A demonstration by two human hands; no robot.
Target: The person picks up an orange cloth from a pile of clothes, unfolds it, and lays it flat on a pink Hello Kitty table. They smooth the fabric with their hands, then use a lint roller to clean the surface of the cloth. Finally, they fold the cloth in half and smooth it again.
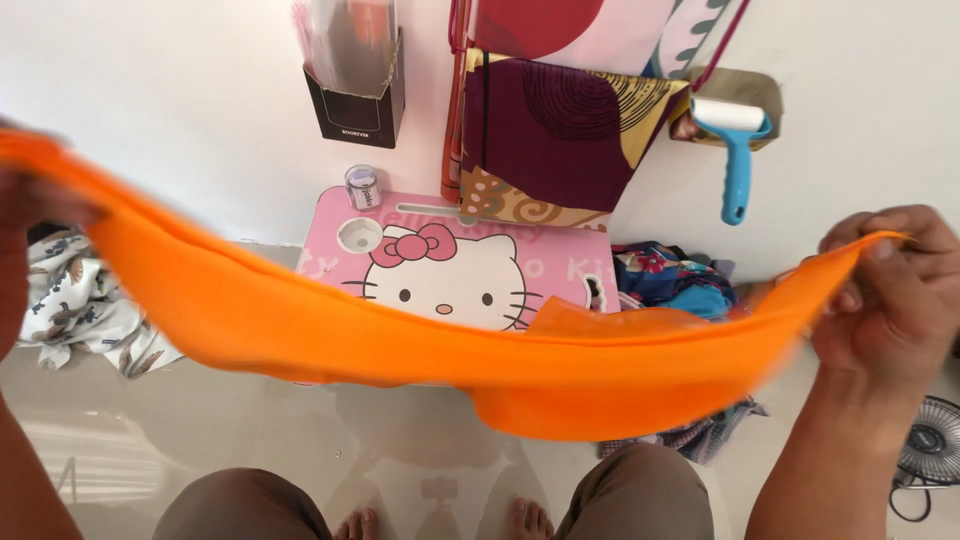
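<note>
While both hands hold it taut between them, a long bright orange cloth of soft, smooth fabric sags in a shallow curve across the middle of the view, blurred along its lower edge and doubled into a loose fold near its right half. The right hand is closed on the cloth's right end, fingers curled over and pinching the narrow bunched tip. The left hand sits at the frame's left edge, mostly cut off and blurred; it grips the cloth's other end, though how its fingers lie cannot be told.

Below the cloth lies a glossy pale tiled floor that mirrors the light, with the person's bare toes and brown-trousered knees at the bottom. A plain white wall rises behind.

Against that wall stands a small pink lap table printed with a white cartoon cat face, its lower edge hidden by the cloth; a little clear jar with a silver lid sits on its top corner. Above hang a black open-topped cardboard box and a maroon patterned fabric with yellow swirls. A blue-handled lint roller with a white roll hangs to the right. A crumpled white printed cloth lies at left, a heap of blue floral fabric at right, and part of a small fan grille shows at the lower right.
</note>
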